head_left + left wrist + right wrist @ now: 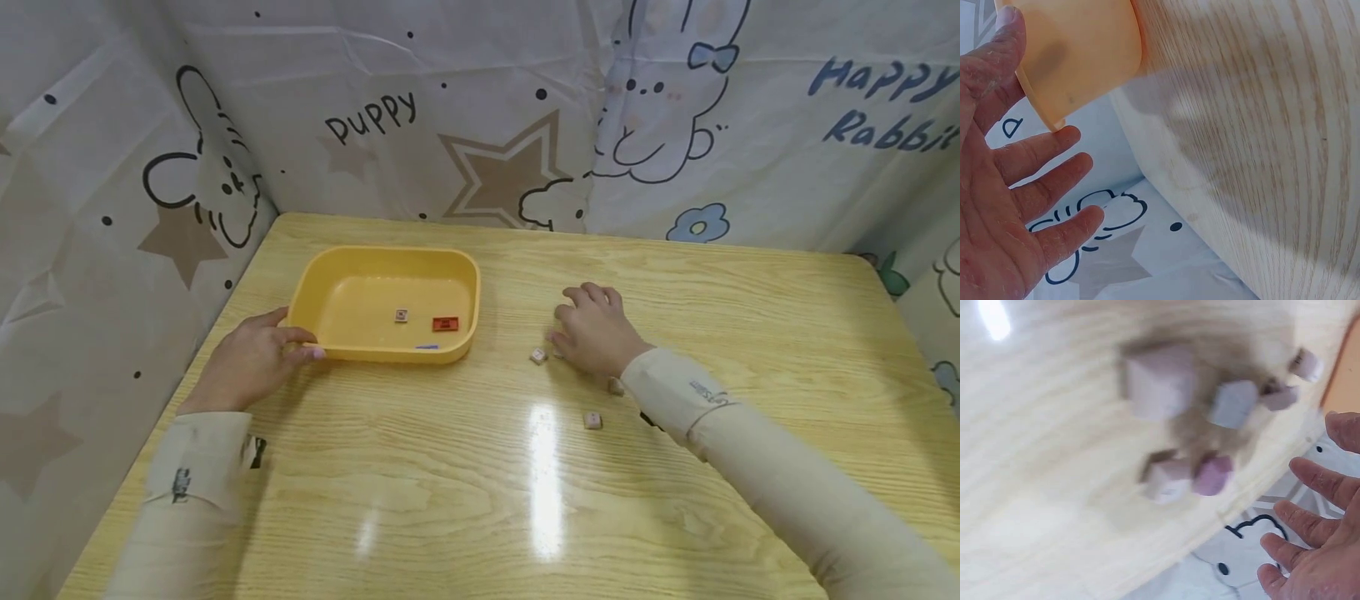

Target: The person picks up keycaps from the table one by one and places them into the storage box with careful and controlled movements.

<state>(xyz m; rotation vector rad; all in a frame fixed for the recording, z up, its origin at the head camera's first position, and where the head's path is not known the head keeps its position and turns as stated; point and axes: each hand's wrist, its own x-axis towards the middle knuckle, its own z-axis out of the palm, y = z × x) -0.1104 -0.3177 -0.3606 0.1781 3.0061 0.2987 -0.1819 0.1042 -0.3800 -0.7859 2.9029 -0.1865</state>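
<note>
At the yellow tray's [375,354] front left corner, my left hand [251,362] pinches the rim between thumb and index finger. The left wrist view shows the tray [1085,50] held like this, the left hand's [997,206] other fingers spread. My right hand [596,332] is over the table right of the tray, beside a small pale block [538,356]; another block [592,420] lies nearer. In the right wrist view the right hand [1316,531] has its fingers apart, holding nothing visible, near a pink block [1213,475], a bluish block [1234,403] and several pale ones [1160,381].
Inside the tray lie a small pale tile [401,316], a red piece [446,324] and a blue piece [427,347]. Printed cloth [375,183] hangs behind and beside the wooden table [420,500]. A dark object [651,421] shows partly by the right sleeve.
</note>
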